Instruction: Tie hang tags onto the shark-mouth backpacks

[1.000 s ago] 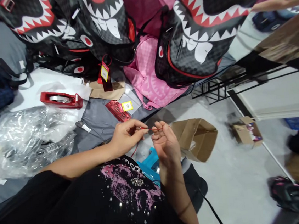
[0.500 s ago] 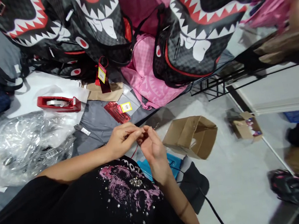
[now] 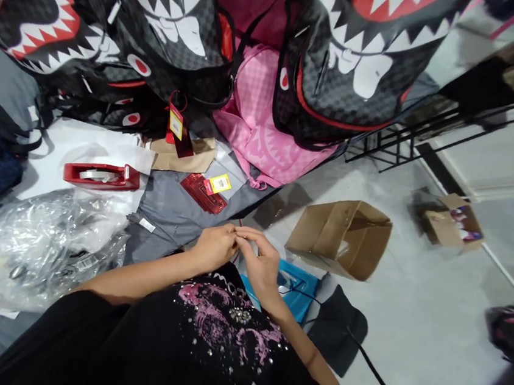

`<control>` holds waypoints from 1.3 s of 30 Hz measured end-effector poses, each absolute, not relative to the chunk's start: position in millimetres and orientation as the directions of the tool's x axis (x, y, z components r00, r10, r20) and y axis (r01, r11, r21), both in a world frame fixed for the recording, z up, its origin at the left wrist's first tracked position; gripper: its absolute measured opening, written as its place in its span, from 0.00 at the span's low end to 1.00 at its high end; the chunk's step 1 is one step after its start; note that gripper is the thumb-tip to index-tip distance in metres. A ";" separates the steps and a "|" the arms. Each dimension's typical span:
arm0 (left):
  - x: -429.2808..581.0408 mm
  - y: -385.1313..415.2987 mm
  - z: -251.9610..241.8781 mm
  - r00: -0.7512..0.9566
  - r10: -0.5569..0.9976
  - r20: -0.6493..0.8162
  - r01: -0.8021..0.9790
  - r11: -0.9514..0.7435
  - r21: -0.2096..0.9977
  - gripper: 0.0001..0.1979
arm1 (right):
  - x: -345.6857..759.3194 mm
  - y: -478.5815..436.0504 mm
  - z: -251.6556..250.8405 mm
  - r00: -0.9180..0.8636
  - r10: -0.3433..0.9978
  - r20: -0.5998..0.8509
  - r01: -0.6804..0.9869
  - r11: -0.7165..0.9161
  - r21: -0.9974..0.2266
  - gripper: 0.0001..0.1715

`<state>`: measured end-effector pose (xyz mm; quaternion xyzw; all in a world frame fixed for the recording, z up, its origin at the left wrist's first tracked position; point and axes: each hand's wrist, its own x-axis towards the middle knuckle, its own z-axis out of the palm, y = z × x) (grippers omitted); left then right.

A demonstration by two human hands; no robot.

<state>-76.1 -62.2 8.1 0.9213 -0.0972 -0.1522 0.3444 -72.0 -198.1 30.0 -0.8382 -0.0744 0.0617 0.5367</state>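
My left hand (image 3: 217, 246) and my right hand (image 3: 264, 258) meet in front of my black shirt, fingertips pinched together. A thin red strand (image 3: 235, 258) shows below and above the fingers; most of it is hidden by them. Just beyond the hands, on the grey-covered table, lie shiny red packets (image 3: 202, 193) and a red tag with a yellow-edged label (image 3: 218, 184). Another red tag (image 3: 177, 127) with a loop hangs at a black shark-mouth backpack (image 3: 177, 47).
A red tape dispenser (image 3: 101, 175) stands on white paper, with clear plastic bags (image 3: 46, 245) nearer me. A pink backpack (image 3: 267, 118) and another black shark backpack (image 3: 349, 66) sit at the table's right. On the floor are an open cardboard box (image 3: 339, 239) and a smaller box (image 3: 453, 224).
My hands have drawn closer together, and the right hand's fingers are more bent. The view has shifted slightly. A blurred arm at the upper right has gone out of sight.
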 end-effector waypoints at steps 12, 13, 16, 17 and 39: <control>14.0 -64.3 -95.1 0.690 0.491 -0.532 0.722 -0.517 0.459 0.18 | 67.2 -305.8 24.5 0.997 0.028 -0.069 -0.060 -0.235 -0.970 0.12; 24.9 -63.3 -103.9 0.616 0.598 -0.513 0.788 -0.478 0.389 0.21 | 72.3 -312.1 21.1 0.992 0.072 -0.106 -0.085 -0.241 -0.967 0.12; 49.4 -68.2 -124.9 0.445 0.780 -0.441 0.895 -0.363 0.260 0.31 | 83.6 -325.2 12.3 0.963 0.207 -0.175 -0.114 -0.277 -0.954 0.12; 54.8 -71.6 -129.9 0.415 0.805 -0.424 0.908 -0.339 0.244 0.31 | 87.3 -328.4 10.2 0.952 0.246 -0.182 -0.105 -0.295 -0.950 0.12; 43.9 -124.1 -12.7 0.828 0.527 -0.189 0.270 -0.079 0.960 0.11 | 127.1 -272.7 1.1 0.743 0.642 -0.186 0.139 -0.421 -0.897 0.15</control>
